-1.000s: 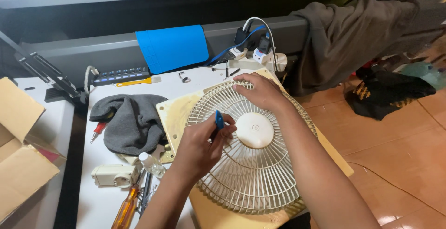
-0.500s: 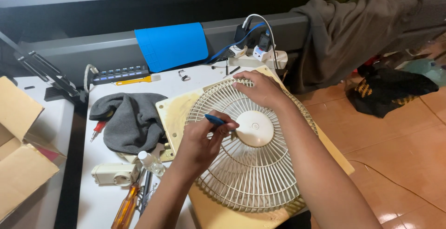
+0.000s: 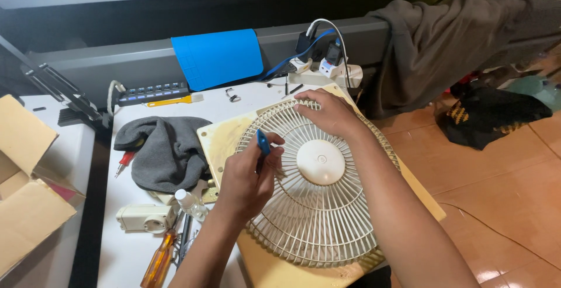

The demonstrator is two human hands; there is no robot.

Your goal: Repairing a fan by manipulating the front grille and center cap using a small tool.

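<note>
You're pinching a small blue tool (image 3: 263, 142) in L hand (image 3: 248, 180), tip against fan grille (image 3: 318, 206) just below the grip. R hand (image 3: 327, 112) is pressing flat on grille's far rim (holding nothing). Grille's still seated on its cream base (image 3: 219, 142); removal unfinished, I judge.

left hand (image 3: 248, 177): half a second ago it held the blue tool lying across, its tip aimed at the round hub (image 3: 320, 161) of the cream fan grille (image 3: 318, 206); now the wrist has turned and the fingers curl more tightly.
blue tool (image 3: 263, 142): swung from slanted across the wires to nearly upright, as it stood a second ago, its top poking above the knuckles.
right hand (image 3: 329, 112): its fingers have shifted slightly along the far rim of the grille.
</note>
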